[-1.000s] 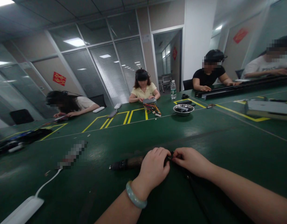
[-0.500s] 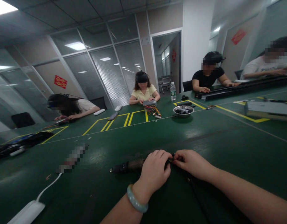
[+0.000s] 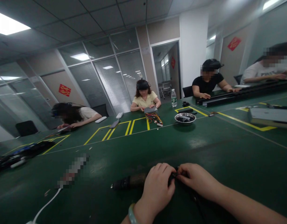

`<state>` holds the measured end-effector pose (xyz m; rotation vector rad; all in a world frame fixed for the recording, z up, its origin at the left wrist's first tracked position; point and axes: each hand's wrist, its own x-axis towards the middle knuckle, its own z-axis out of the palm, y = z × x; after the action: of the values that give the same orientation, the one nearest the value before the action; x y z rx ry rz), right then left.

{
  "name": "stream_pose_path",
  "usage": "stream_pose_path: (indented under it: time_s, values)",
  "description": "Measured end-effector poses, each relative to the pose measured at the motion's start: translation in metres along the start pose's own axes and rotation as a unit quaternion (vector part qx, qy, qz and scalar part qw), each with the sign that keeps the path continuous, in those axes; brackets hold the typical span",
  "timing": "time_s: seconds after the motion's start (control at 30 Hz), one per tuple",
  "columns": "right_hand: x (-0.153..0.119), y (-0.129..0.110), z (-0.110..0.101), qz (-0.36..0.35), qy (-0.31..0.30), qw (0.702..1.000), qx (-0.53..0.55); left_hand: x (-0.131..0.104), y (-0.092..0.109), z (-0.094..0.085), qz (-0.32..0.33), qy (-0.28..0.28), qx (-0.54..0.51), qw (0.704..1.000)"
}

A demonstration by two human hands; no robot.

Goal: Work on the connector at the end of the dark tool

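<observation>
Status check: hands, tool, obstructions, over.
Left hand clasped over dark cylindrical tool. Right hand close by, grip unclear. Metal bowl farther off, not in the way.

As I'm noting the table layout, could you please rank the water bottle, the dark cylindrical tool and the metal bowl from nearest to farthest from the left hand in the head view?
From the left hand:
1. Dark cylindrical tool: under the hand, protruding leftward.
2. Metal bowl: ahead, to the right.
3. Water bottle: beyond the bowl.

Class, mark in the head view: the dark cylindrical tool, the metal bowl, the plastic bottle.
Dark cylindrical tool (image 3: 137, 180): head view, on its brown section.
Metal bowl (image 3: 185, 123): head view, on its front wall.
Plastic bottle (image 3: 173, 100): head view, on its label.
</observation>
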<state>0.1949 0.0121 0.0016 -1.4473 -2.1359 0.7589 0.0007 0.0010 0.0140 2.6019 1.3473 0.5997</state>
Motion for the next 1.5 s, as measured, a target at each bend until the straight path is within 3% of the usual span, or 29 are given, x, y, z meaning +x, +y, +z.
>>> stream_pose_path:
  time_s: [0.93, 1.5]
  values:
    - [0.003, 0.002, 0.003, 0.043, -0.015, 0.999, 0.017, 0.005, -0.01, 0.01, -0.016, -0.014, -0.062, 0.998]
    - [0.004, 0.004, 0.007, 0.031, -0.01, 0.999, 0.013, 0.006, -0.014, 0.011, -0.011, -0.023, -0.065, 0.998]
